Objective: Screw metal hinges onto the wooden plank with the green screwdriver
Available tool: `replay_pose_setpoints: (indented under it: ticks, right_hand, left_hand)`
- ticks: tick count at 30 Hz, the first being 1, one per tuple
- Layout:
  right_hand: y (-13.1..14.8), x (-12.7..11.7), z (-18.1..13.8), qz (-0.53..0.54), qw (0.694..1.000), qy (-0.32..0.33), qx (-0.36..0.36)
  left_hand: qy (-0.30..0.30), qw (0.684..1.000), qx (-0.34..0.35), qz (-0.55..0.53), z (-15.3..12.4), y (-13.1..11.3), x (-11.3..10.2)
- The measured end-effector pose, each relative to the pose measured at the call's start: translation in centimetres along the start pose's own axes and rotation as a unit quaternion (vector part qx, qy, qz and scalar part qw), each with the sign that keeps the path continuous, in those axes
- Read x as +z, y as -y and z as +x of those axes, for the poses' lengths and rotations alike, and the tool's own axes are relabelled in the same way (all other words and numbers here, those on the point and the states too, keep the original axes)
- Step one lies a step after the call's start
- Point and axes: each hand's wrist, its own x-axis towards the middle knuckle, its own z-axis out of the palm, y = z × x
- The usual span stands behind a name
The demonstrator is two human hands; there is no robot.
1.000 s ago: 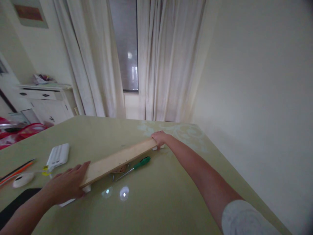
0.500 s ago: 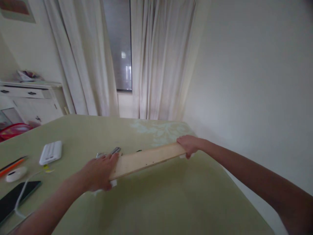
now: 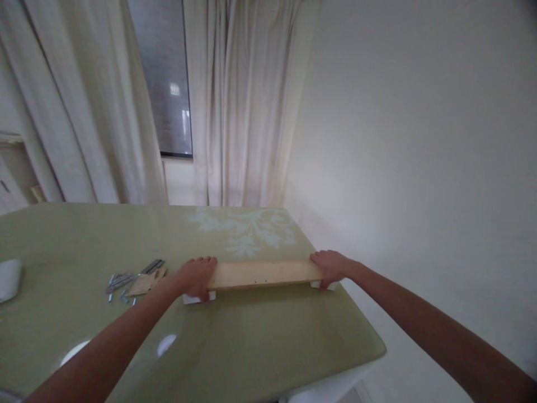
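A long pale wooden board [image 3: 264, 273] with small dark holes along its front lies level across the right part of the green table. My left hand [image 3: 198, 278] grips its left end, fingers over the top and thumb at the front. At the other end, my right hand [image 3: 329, 267] is closed round the board in the same way. Under the left end shows a white block [image 3: 193, 298], and a second white block [image 3: 322, 285] shows under the right end. Both blocks are partly hidden by my hands.
Left of the board lie several screws and metal strips [image 3: 119, 281] beside a torn brown paper piece [image 3: 145, 282]. A white device [image 3: 9, 280] sits at the table's left. The green table [image 3: 260, 347] meets a white wall [image 3: 398, 168] at right; curtains [image 3: 247, 112] hang behind.
The board has gone from slanting, left end nearer me, to lying level across the table, with both hands still on it. My view has turned to the right.
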Motion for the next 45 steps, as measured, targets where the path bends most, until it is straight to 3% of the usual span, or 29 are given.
replay_pose_setpoints:
  ticks: [7, 9, 11, 12, 14, 16, 17, 19, 22, 25, 29, 35, 38, 40, 43, 45]
  right_hand:
    - [1.4, -0.7, 4.0, 0.06, 0.997, -0.038, -0.036]
    - [1.8, -1.0, 4.3, 0.08, 0.995, -0.049, -0.044]
    - [2.6, -1.2, 4.0, 0.099, 0.991, -0.073, -0.053]
    - [3.2, -1.3, 3.7, 0.107, 0.988, -0.091, -0.058]
    - [5.0, -1.2, 2.9, 0.122, 0.981, -0.136, -0.067]
    - [7.6, -0.9, 2.2, 0.137, 0.969, -0.188, -0.078]
    - [9.1, -0.7, 1.9, 0.164, 0.95, -0.245, -0.102]
    - [12.3, -0.3, 1.9, 0.18, 0.906, -0.346, -0.166]
    - [17.2, 0.0, 2.6, 0.161, 0.849, -0.432, -0.256]
    - [20.8, 0.2, 3.5, 0.164, 0.806, -0.494, -0.282]
    - [22.4, 0.9, 3.7, 0.193, 0.79, -0.488, -0.316]
    - [21.4, 2.1, 3.4, 0.262, 0.795, -0.45, -0.311]
    - [21.6, 2.1, 3.4, 0.317, 0.78, -0.456, -0.289]
    - [21.8, 2.0, 3.1, 0.341, 0.771, -0.452, -0.291]
    - [22.0, 1.9, 2.5, 0.401, 0.758, -0.428, -0.287]
    - [22.1, 1.9, 2.2, 0.464, 0.738, -0.408, -0.271]
  left_hand:
    - [0.005, 0.999, -0.032, -0.011, 0.3, 3.9, 0.5]
    - [-0.02, 0.998, -0.038, -0.043, 0.0, 5.2, 0.5]
    - [-0.106, 0.983, -0.05, -0.14, -0.5, 6.9, 0.6]
    - [-0.174, 0.961, -0.065, -0.207, -0.8, 7.8, 0.7]
    - [-0.313, 0.885, -0.124, -0.32, -1.5, 9.7, 1.3]
    - [-0.391, 0.825, -0.216, -0.346, -2.1, 11.3, 2.4]
    - [-0.396, 0.818, -0.266, -0.322, -2.5, 11.9, 3.2]
    - [-0.354, 0.838, -0.34, -0.236, -3.0, 12.6, 4.8]
    - [-0.268, 0.876, -0.38, -0.126, -3.4, 13.1, 6.9]
    - [-0.227, 0.886, -0.39, -0.108, -3.5, 13.4, 7.7]
    - [-0.202, 0.889, -0.392, -0.125, -3.7, 13.8, 7.6]
    - [-0.215, 0.879, -0.4, -0.145, -4.1, 13.6, 6.6]
    - [-0.27, 0.844, -0.429, -0.176, -4.7, 12.9, 5.0]
    - [-0.337, 0.814, -0.415, -0.225, -5.0, 11.5, 3.6]
    - [-0.466, 0.778, -0.3, -0.294, -5.1, 6.8, 1.9]
    - [-0.477, 0.792, -0.183, -0.335, -4.8, 2.2, 1.6]
